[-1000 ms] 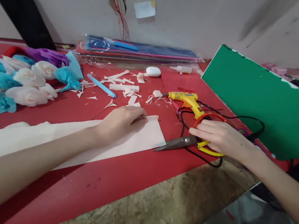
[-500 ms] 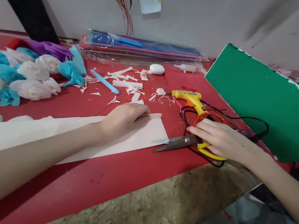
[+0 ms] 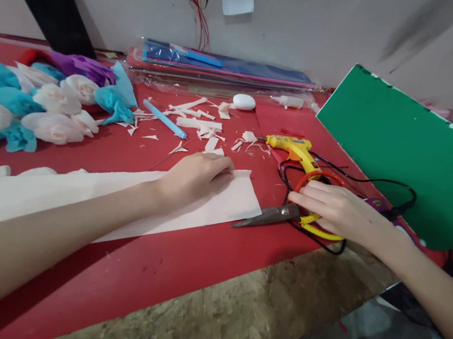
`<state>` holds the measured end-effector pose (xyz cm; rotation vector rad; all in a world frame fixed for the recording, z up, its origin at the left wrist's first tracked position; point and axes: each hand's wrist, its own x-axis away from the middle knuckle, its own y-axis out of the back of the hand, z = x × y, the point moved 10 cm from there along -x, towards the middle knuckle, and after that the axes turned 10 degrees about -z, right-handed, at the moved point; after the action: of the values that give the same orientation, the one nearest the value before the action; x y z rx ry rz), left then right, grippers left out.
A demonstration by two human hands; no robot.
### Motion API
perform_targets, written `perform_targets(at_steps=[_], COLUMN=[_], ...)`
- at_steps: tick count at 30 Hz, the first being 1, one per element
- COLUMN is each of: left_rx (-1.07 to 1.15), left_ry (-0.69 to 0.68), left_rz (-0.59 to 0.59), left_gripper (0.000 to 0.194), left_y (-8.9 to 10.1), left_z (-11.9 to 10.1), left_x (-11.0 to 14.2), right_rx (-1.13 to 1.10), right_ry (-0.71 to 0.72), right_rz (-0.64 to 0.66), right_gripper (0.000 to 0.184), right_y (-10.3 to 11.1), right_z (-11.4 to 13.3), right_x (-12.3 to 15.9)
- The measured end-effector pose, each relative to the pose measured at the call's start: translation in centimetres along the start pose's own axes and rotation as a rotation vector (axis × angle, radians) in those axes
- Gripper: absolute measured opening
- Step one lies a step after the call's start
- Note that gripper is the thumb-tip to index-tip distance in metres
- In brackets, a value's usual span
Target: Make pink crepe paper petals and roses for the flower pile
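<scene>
A long strip of pale paper lies slantwise along the red table. My left hand rests on it near its right end, fingers curled down and closed on the paper; their tips are partly hidden. In my right hand is a pair of scissors with red and yellow handles, fingers wrapped round the grips. The dark blades are together, pointing left at the paper's lower right corner. Just behind the scissors lies a yellow glue gun with a black cord.
Pale paper scraps, a light blue pen and a white oval object lie behind my left hand. White and blue paper flowers are heaped at left. A green board leans at right. Plastic-wrapped sheets lie along the wall.
The scissor blades, apart before with one over the paper's edge, have come together. My hands keep nearly the same places; the whole view has shifted slightly.
</scene>
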<state>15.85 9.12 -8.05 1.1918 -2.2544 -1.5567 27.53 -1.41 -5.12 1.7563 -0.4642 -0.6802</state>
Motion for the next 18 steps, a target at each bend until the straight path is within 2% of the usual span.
perform_targets(at_steps=[5,11,18], left_rx=[-0.014,-0.024,-0.033], left_ry=[-0.001,0.0,-0.021], left_rz=[0.008,0.007,0.001], left_gripper=[0.02,0.019,0.02], left_y=[-0.1,0.0,0.1], left_z=[0.0,-0.1,-0.3], left_x=[0.0,0.0,0.1], right_rx=[0.075,0.102,0.112], right_ry=[0.051,0.021,0.028], right_rz=[-0.025,0.042,0.06], right_gripper=[0.042,0.048,0.046], right_y=[0.4,-0.1,-0.1], right_z=[0.7,1.0,1.7], right_x=[-0.2,-0.4,-1.8])
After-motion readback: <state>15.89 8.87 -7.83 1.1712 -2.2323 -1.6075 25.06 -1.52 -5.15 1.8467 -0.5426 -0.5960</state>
